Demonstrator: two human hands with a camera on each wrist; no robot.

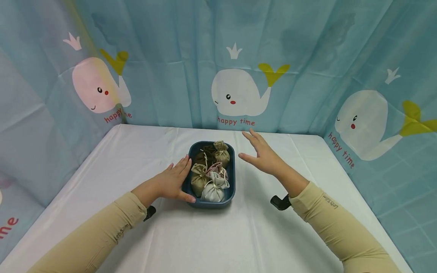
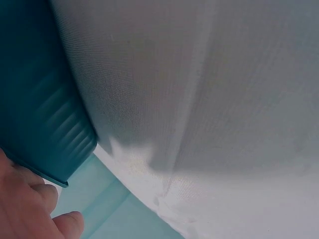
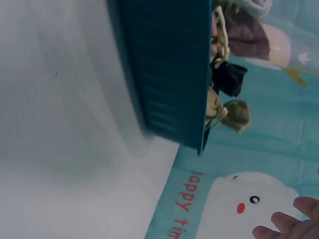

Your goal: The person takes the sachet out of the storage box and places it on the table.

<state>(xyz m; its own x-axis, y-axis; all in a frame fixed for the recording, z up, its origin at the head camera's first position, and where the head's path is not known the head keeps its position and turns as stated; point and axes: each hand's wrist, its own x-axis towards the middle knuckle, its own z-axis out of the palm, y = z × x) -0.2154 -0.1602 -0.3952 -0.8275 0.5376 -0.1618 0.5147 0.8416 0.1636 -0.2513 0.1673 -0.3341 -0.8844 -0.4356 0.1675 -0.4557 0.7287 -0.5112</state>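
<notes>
A dark blue rectangular basin (image 1: 209, 205) stands on the white table with several small drawstring pouches inside. Among them are a pale grey pouch (image 1: 213, 191) at the near end, an olive pouch (image 1: 198, 181) on the left, a mauve pouch (image 1: 218, 167) in the middle and another olive pouch (image 1: 222, 154) at the far right corner. My left hand (image 1: 173, 180) rests on the basin's left rim, fingers extended and thumb at the near corner. To the right of the basin, my right hand (image 1: 264, 155) hovers apart from it with fingers spread and nothing held.
The white tablecloth (image 1: 205, 242) extends around the basin. A light blue curtain (image 1: 153, 87) printed with whales hangs behind the table and along both sides. A black wrist mount (image 1: 280, 203) sticks out under the right sleeve.
</notes>
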